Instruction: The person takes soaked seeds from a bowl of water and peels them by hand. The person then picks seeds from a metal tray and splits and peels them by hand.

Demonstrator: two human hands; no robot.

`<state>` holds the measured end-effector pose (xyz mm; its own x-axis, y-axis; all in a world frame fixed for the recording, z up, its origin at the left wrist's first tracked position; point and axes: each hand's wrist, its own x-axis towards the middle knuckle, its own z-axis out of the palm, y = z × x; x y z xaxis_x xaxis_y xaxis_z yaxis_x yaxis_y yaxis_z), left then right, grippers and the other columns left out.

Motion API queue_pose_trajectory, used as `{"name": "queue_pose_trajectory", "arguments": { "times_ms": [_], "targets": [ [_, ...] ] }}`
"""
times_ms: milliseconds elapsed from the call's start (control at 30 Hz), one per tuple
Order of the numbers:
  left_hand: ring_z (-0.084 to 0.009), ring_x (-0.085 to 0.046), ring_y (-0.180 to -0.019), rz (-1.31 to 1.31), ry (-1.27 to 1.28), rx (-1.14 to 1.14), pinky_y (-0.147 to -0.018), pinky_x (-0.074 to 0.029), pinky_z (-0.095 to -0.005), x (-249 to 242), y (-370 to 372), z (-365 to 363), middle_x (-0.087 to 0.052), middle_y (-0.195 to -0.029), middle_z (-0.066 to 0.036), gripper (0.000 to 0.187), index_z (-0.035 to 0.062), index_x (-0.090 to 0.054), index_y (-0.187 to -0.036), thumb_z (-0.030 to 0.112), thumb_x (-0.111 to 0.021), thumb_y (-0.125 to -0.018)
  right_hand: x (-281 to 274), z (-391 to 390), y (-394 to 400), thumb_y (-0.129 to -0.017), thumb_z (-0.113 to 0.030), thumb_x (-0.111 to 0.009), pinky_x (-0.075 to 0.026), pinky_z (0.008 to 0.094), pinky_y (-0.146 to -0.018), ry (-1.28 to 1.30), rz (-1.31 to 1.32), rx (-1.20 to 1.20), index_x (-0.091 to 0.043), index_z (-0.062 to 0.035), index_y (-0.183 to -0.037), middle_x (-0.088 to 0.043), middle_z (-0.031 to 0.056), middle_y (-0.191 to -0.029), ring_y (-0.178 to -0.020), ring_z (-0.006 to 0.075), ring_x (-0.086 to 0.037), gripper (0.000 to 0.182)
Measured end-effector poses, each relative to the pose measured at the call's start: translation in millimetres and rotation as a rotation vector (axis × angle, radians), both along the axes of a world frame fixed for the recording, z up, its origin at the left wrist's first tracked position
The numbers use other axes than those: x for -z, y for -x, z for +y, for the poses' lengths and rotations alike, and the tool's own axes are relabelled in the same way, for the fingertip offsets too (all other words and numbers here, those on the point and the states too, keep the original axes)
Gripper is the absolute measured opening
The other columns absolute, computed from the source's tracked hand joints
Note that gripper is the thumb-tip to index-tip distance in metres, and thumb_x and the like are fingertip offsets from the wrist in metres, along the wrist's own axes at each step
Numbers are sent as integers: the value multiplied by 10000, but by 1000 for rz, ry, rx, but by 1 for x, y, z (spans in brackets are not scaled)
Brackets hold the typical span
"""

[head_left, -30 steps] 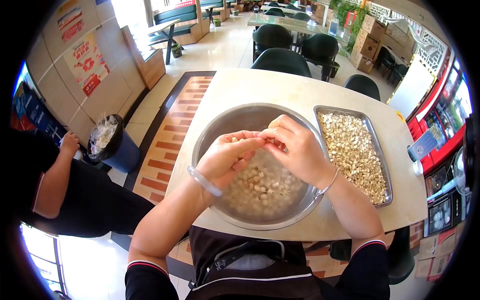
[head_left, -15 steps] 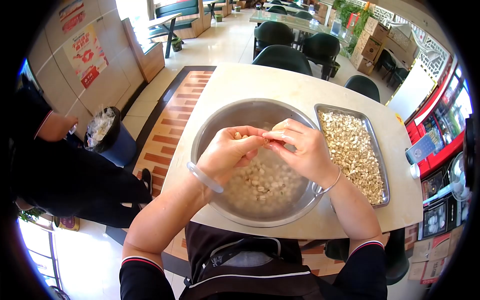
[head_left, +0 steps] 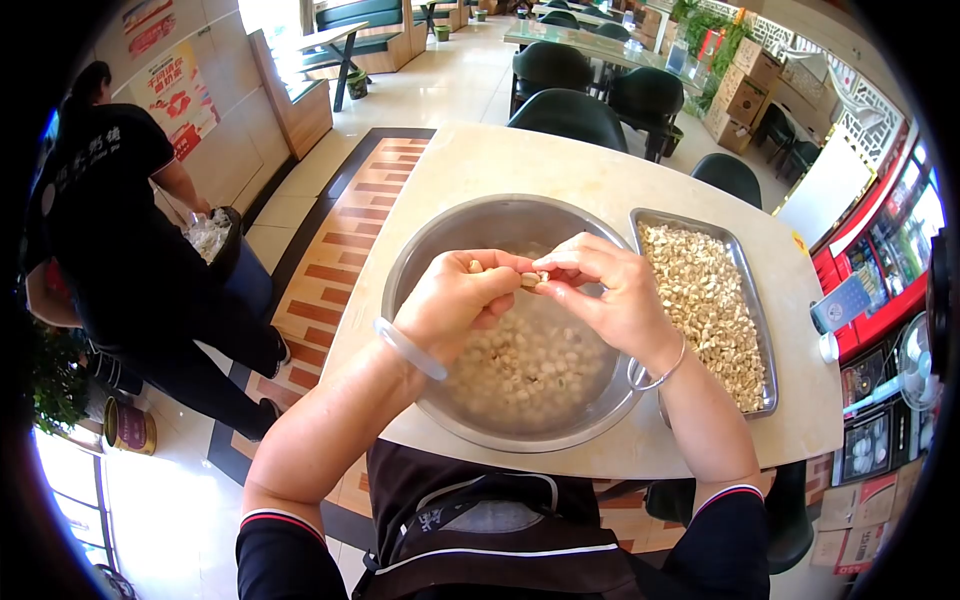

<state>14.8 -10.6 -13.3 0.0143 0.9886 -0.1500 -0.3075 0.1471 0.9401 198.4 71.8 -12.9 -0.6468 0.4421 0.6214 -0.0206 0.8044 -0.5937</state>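
Above a wide steel bowl (head_left: 410, 262), my left hand (head_left: 457, 292) is closed, with a pale seed in its curled fingers and a lotus seed (head_left: 531, 281) at its fingertips. My right hand (head_left: 610, 297) pinches that same seed from the other side, thumb and forefinger meeting my left fingertips. Cloudy water fills the lower part of the bowl, and many pale lotus seeds (head_left: 530, 375) lie in it. To the right, a steel tray (head_left: 768, 370) holds a thick layer of split, cream-coloured seed pieces (head_left: 705, 310).
The bowl and tray stand on a cream table (head_left: 480, 155). At left, a person in dark clothes (head_left: 130, 220) leans over a blue bin (head_left: 247, 275) with a hand at its rim. Dark chairs (head_left: 570, 118) stand beyond the table, and a red drinks fridge (head_left: 835, 270) is at right.
The seed between my fingertips shows more clearly now, and my right fingers have shifted slightly. At left, the other person has moved to the bin and reaches to its rim.
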Motion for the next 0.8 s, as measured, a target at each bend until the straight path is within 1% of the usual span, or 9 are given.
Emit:
{"name": "queue_pose_trajectory", "arguments": {
  "times_ms": [100,200,267,400,600,633,733,767,800],
  "targets": [
    [-32,-402,-532,43,-5,-1,-451,-261,-181,4,-2,1,-515,-672,20,185,-17,-643,-1021,119,-627,-897,-5,-7,1,-810,-4,-697,-547,285,-647,-92,-120,46,-686,-8,-960,-640,76,-887,-725,172,-658,150],
    [-23,-417,-545,40,27,2,-441,-266,-170,1,-6,1,-531,-699,23,199,-12,-643,-1033,140,-643,-906,-2,-8,-1,-815,-2,-689,-545,278,-651,-122,-104,69,-682,-5,-946,-631,73,-873,-718,162,-654,132],
    [-17,-425,-553,-26,60,20,-435,-270,-161,-4,-5,1,-539,-711,24,207,-13,-642,-1038,142,-656,-903,0,-5,-6,-804,2,-690,-545,279,-651,-7,-67,88,-681,-5,-937,-629,80,-867,-720,176,-657,133],
    [-15,-425,-549,28,54,45,-431,-273,-153,-7,-10,0,-539,-703,21,201,-15,-638,-1032,130,-667,-896,3,-2,-14,-779,6,-698,-545,279,-644,220,-57,81,-671,0,-895,-625,95,-850,-712,198,-657,119],
    [-26,-408,-545,74,38,35,-448,-260,-178,3,-8,2,-549,-702,16,196,-6,-626,-975,158,-687,-886,2,-15,1,-742,26,-678,-529,323,-595,-339,-77,228,-627,-10,-841,-615,99,-806,-681,246,-643,117],
    [-27,-403,-543,51,32,25,-450,-256,-182,2,-8,1,-551,-704,15,192,-3,-624,-966,160,-686,-885,0,-15,2,-748,16,-658,-524,354,-601,-322,-97,220,-616,-10,-847,-608,108,-802,-686,276,-638,111],
    [-19,-385,-528,16,15,-35,-444,-246,-180,5,-6,2,-567,-721,5,157,18,-606,-939,155,-667,-893,3,-5,3,-767,-12,-652,-527,363,-622,-137,-166,263,-622,-9,-839,-619,118,-812,-699,281,-644,78],
    [-18,-384,-525,-2,32,-67,-444,-247,-176,6,-3,3,-574,-727,0,153,21,-603,-939,155,-664,-895,6,4,0,-768,-42,-655,-529,390,-656,-63,-287,262,-640,-4,-795,-649,146,-796,-723,302,-653,49],
    [-17,-384,-522,-20,49,-98,-443,-248,-173,6,-1,4,-580,-733,-4,150,24,-601,-938,155,-661,-896,11,13,-2,-774,-52,-657,-533,378,-669,-67,-473,223,-651,1,-818,-659,148,-805,-731,299,-661,70]
  ]
}}
